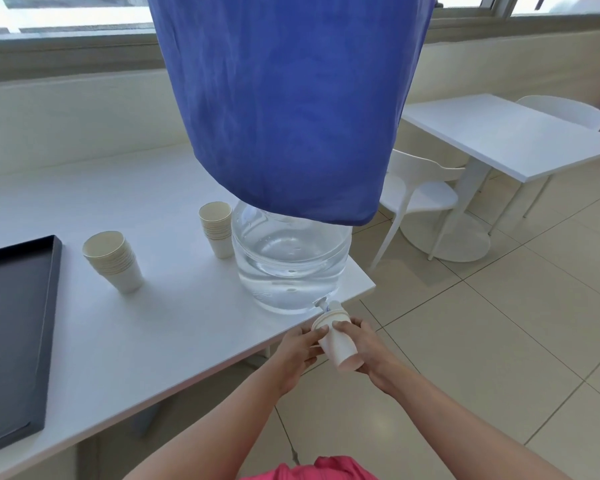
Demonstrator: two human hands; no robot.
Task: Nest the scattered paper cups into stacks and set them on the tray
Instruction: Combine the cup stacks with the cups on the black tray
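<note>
Both hands grip a short nested cup stack point(336, 342) off the table's point(136, 341) near corner: left hand point(297, 351) at the rims, right hand point(369, 353) round the base. Stack tilted, mouth toward the water jug's point(291, 261) tap.

— Where does the view sit?

— On the person's head, looking forward and steeply down. Both forearms rise from the bottom edge, with the left hand point(298, 351) and right hand point(368, 355) close below centre.

— How wide is it?

— Wide-angle: the white table point(146, 341) bends across the left, the tray point(51, 306) is cut by the left edge, and the windows point(66, 15) curve along the top.

— Anything close to the lens?

— A blue cloth point(291, 98) hangs near, filling the upper middle. There is only this one view, so nothing is shared.
</note>
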